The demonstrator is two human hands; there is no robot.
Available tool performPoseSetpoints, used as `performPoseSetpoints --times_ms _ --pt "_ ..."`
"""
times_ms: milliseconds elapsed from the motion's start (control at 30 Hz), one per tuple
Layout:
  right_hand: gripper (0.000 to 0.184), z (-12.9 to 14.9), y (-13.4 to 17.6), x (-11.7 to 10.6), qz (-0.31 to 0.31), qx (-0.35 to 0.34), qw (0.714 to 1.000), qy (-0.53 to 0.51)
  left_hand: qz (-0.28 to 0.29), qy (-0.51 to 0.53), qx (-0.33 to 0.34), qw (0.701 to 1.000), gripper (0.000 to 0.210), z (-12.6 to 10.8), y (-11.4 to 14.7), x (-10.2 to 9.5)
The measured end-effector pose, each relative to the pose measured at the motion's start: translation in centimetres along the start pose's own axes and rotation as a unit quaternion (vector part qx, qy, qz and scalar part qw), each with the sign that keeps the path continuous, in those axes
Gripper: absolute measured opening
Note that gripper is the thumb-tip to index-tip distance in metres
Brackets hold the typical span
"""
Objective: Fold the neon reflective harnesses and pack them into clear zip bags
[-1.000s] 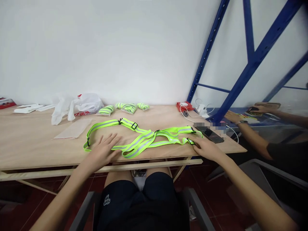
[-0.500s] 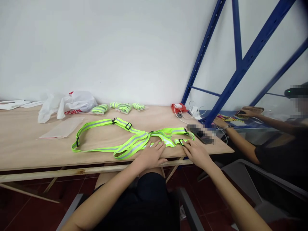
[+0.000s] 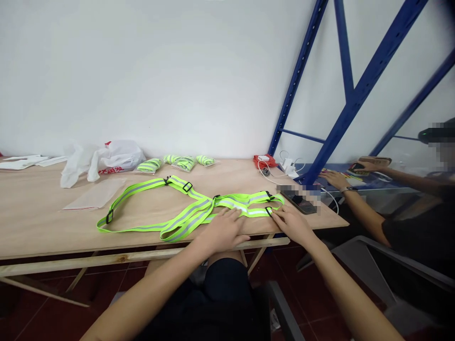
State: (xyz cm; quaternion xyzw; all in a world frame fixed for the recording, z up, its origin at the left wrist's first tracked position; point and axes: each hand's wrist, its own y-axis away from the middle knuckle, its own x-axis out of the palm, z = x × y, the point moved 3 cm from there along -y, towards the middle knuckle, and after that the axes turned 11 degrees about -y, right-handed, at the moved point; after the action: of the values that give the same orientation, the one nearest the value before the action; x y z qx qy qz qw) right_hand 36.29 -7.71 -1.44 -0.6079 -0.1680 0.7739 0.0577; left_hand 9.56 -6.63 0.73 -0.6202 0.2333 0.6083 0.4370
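Observation:
A neon-yellow reflective harness [image 3: 194,210] with grey stripes and black buckles lies spread over the wooden table [image 3: 31,208]. Its large loop opens out to the left, and the straps cross near the middle. My left hand [image 3: 224,229] rests flat on the lower strap, fingers stretched and slightly apart. By the right end of the harness, my right hand [image 3: 292,226] has its fingers closed on the strap beside a black slide buckle [image 3: 269,211]. The fingertips partly cover that spot.
Bagged reflective bundles [image 3: 184,163], a white plastic bag [image 3: 122,155] and a flat clear bag [image 3: 94,194] lie farther back. A phone [image 3: 300,200] sits right of my right hand. A blue metal frame [image 3: 341,113] rises at the right, where another person's arms [image 3: 366,213] reach over a table.
The strap between my hands has gone from wavy to straighter and flatter. The harness's left loop has shifted slightly left. The other person's near hand has moved.

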Motion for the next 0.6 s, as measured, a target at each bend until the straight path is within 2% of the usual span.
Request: performPoseSetpoints --times_ms 100,233,367,467,533,600 --pt "0.041 0.0 -0.5 -0.1 0.012 0.010 1.000 -0.005 -0.041 0.018 0.038 0.998 0.055 -3.2 -3.5 0.4" --pt "0.038 -0.6 -1.3 -0.6 0.003 0.036 0.999 -0.005 0.007 0.017 0.013 1.000 0.069 -5.0 -7.2 2.7" --pt "0.032 -0.6 -3.9 -1.7 -0.025 0.035 0.996 0.075 0.032 0.028 0.008 0.999 0.071 -4.9 -7.7 4.1" --pt "0.045 -0.6 -6.8 -1.3 0.044 0.050 0.993 0.096 0.044 0.043 0.014 0.998 0.072 -4.6 -7.4 4.3" --pt "0.042 -0.8 -8.7 -0.5 0.086 0.077 0.991 0.068 0.052 0.049 0.014 0.997 0.073 -4.5 -7.4 4.2" --pt "0.034 -1.2 -10.3 0.1 0.092 0.095 0.990 0.038 0.055 0.054 0.015 0.997 0.074 -4.5 -7.4 4.2"
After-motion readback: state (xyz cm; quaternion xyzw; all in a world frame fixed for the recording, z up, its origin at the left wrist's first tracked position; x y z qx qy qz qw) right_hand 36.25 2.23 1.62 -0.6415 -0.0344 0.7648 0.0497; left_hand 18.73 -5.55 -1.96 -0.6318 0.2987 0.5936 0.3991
